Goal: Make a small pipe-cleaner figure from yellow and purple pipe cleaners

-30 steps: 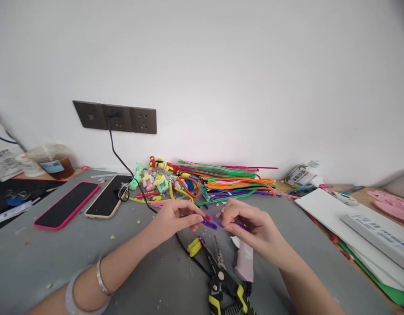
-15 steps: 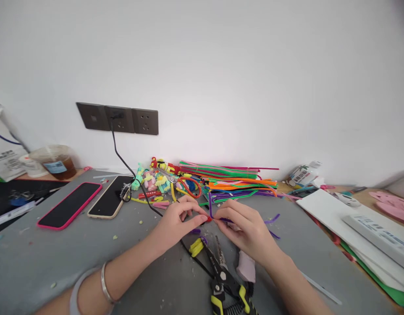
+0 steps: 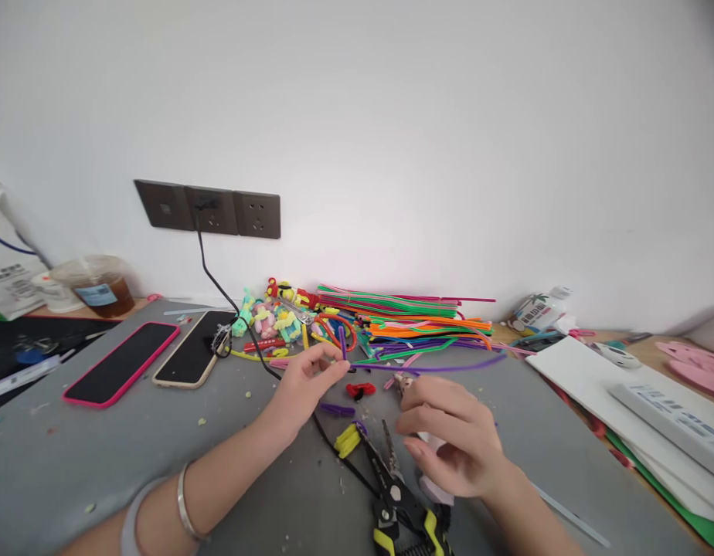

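Observation:
Between its thumb and fingertips my left hand (image 3: 311, 382) pinches a bent purple pipe cleaner (image 3: 435, 367). One short end stands up from the fingers and the long part stretches to the right. My right hand (image 3: 450, 436) hovers to the right with curled fingers apart from the thumb, and nothing shows in it. Below the hands lie a small red twisted piece (image 3: 362, 390), a folded purple piece (image 3: 337, 409) and a folded yellow piece (image 3: 347, 440). Wire stripper pliers (image 3: 395, 492) with black and yellow handles lie closer to me, beside a pale lilac object (image 3: 436, 489) partly hidden by my right hand.
Bundled pipe cleaners (image 3: 430, 327) and small fuzzy figures (image 3: 264, 318) lie along the wall. Two phones (image 3: 125, 363) rest at left, and a black cable (image 3: 218, 284) crosses the table. White boards (image 3: 571, 371) and a long white box (image 3: 670, 417) occupy the right.
My right hand has let go and moved right and toward me. My left hand has shifted slightly left and up with the purple pipe cleaner. The red piece now lies free on the table.

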{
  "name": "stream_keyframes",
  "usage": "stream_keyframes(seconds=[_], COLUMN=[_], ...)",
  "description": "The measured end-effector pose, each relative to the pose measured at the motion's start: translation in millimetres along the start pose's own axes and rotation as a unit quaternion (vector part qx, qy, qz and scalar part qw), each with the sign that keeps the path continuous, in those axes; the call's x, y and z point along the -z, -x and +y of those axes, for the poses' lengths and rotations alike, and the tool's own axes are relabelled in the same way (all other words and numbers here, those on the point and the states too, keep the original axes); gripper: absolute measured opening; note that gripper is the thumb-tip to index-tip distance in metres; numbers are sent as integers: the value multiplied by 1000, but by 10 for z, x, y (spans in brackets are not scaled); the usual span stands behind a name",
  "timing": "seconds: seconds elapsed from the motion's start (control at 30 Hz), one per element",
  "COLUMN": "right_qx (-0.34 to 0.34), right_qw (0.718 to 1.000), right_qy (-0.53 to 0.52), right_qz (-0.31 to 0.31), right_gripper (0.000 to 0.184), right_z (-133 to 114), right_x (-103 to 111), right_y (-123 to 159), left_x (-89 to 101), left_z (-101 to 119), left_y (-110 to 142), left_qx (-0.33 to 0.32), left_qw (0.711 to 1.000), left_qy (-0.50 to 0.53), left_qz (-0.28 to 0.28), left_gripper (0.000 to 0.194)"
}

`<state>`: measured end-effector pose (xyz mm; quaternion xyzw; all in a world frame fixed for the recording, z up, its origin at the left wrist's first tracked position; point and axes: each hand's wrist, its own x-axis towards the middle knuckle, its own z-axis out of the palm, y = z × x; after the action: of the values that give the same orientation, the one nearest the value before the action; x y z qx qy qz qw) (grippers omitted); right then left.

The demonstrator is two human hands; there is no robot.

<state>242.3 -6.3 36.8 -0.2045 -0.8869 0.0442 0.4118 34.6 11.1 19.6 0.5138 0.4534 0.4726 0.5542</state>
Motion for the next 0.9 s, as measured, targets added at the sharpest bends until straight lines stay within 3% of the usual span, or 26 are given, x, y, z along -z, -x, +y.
stream_keyframes(seconds=[0.13,0.23,0.3,0.43,0.67,0.9], right_qx=[-172,-308,-343,-346,-346,-339], right_qw=[977,933,901,865,858,869], right_qy=[-87,-179,-265,-364,-378,-359], right_qz=[-93,-56,-23,-3,-30,-5], right_gripper=[14,23,29,27,28,29], right_z=[18,49,54,36,65,58], right_x=[-96,-138,-137,-125,-166,-145], right_y=[-14,-5,10,22,18,-1], left_x=[-12,-43,-61,-66,-42,-51], left_z=[-27,-15,7,21,-46,-55], left_y=[-2,23,43,53,8,-6], left_qx=[9,-20,-38,-36,-23,17], left_qw=[998,998,997,997,997,996], left_qy=[55,36,20,16,40,68], left_qz=[1,-39,-60,-71,-60,-46], left_gripper=[33,30,28,27,29,34])
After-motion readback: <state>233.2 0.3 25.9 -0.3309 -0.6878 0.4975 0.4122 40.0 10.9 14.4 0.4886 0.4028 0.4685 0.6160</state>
